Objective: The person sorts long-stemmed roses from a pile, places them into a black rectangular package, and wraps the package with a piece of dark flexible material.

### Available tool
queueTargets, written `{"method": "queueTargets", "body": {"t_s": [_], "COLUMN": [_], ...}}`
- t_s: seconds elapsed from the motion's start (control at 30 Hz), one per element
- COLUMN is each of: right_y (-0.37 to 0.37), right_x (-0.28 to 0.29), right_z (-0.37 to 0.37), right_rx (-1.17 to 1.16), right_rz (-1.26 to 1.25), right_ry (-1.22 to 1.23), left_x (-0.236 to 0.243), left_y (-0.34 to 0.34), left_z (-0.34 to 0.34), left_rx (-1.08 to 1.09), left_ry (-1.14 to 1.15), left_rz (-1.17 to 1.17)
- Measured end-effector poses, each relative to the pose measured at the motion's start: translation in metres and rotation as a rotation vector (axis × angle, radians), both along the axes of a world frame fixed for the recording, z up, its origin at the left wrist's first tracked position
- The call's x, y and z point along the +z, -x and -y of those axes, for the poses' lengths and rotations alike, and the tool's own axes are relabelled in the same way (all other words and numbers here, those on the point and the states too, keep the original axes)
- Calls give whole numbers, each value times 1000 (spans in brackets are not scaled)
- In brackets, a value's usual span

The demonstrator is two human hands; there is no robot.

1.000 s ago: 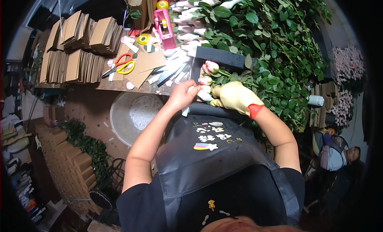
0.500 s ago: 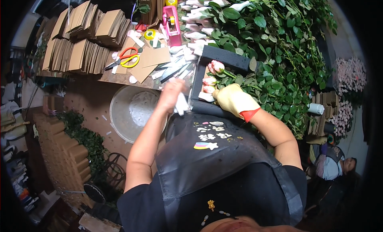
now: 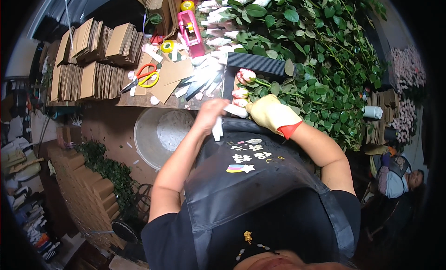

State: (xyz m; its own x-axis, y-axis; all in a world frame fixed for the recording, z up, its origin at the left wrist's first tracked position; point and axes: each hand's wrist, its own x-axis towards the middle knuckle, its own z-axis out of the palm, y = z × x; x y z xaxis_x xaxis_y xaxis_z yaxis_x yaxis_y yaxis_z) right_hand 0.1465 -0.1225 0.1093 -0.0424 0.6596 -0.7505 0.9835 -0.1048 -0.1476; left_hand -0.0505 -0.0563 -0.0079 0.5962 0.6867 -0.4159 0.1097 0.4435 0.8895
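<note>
Left hand [image 3: 212, 115]: bare, pinching white sleeves [image 3: 217, 131] that hang below it. Its fingertips meet the left end of a white-sheathed bud [image 3: 238, 111], lying just right of it. Right hand [image 3: 274, 115]: cream-gloved, at that bud's other end; finger closure hidden, cannot tell. Pink-edged roses [image 3: 240, 93] just ahead, between both hands. Leafy stems [image 3: 320, 100] right of the gloved one. Scissors [image 3: 147, 78] on the bench [image 3: 132, 100], well left and ahead of the bare one.

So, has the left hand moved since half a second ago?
Yes: the left hand has moved to the right, closer to the black ridged holder.
</note>
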Motion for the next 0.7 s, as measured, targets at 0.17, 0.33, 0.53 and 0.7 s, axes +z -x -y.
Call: {"method": "queueTargets", "body": {"t_s": [0.17,0.33,0.53,0.7], "right_y": [-2,3,14,-13], "right_x": [-2,-24,-24,-19], "right_z": [-2,-7,-19,5], "right_rx": [-100,257,318,196], "right_rz": [-61,24,141,-39], "right_ry": [85,43,120,-212], "left_x": [-3,6,17,-14], "left_y": [105,135,7,-26], "left_z": [-52,-36,-33,-38], "left_rx": [55,-584,-332,-572], "left_ry": [-46,-857,-784,-753], "left_rz": [-194,-1084,-251,-126]}}
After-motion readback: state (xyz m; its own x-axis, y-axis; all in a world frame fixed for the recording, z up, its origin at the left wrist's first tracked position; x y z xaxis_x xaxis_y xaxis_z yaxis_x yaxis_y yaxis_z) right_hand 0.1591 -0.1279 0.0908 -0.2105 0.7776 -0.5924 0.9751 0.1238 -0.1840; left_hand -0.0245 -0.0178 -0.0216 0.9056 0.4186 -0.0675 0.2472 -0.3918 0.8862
